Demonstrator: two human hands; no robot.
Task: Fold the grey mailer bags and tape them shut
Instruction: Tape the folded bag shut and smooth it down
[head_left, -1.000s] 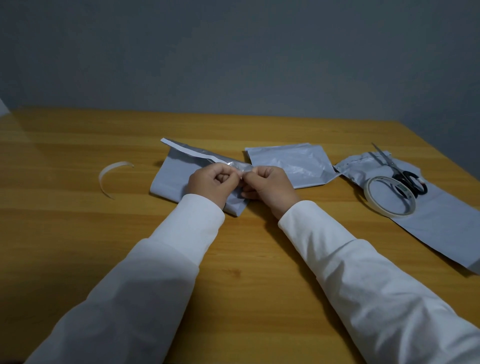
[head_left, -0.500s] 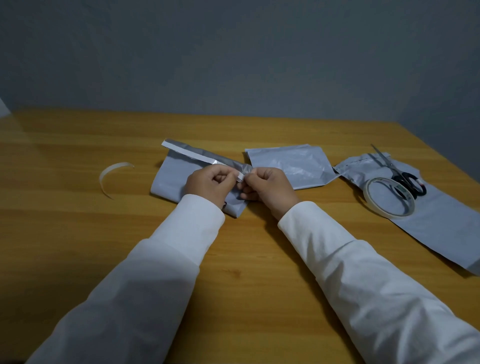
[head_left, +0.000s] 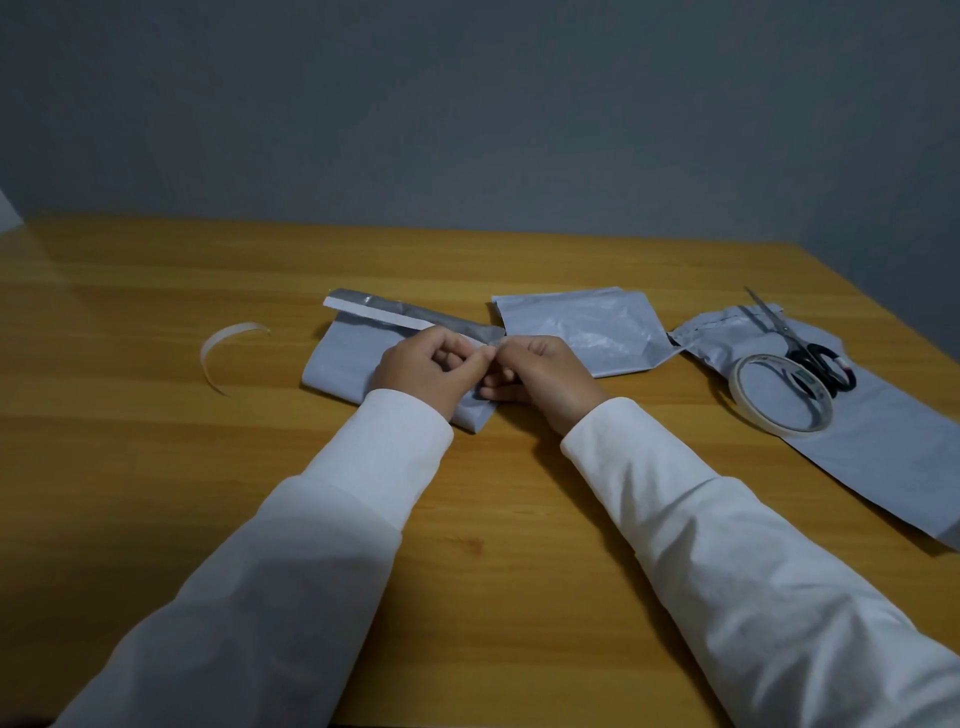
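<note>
On the wooden table (head_left: 156, 467), the left hand (head_left: 431, 366) and right hand (head_left: 540, 379) meet over the folded grey plastic mailer bag (head_left: 343, 358), each grip pinching its white sealing strip (head_left: 384, 317), likely to peel it. Right of that bag lie a second folded grey bag (head_left: 587, 327), then the clear tape roll (head_left: 779, 395) and black-handled scissors (head_left: 810, 358), parked within reach on an unfolded mailer (head_left: 893, 457).

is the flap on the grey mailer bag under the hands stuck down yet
Not yet. The flap of the folded grey plastic mailer bag stands raised, its white strip showing, while both hands pinch its right end.

Both arms in white sleeves reach forward. The left hand (head_left: 427, 368) and the right hand (head_left: 540, 375) meet at the fingertips, with curled fingers pinching a thin strip.
</note>
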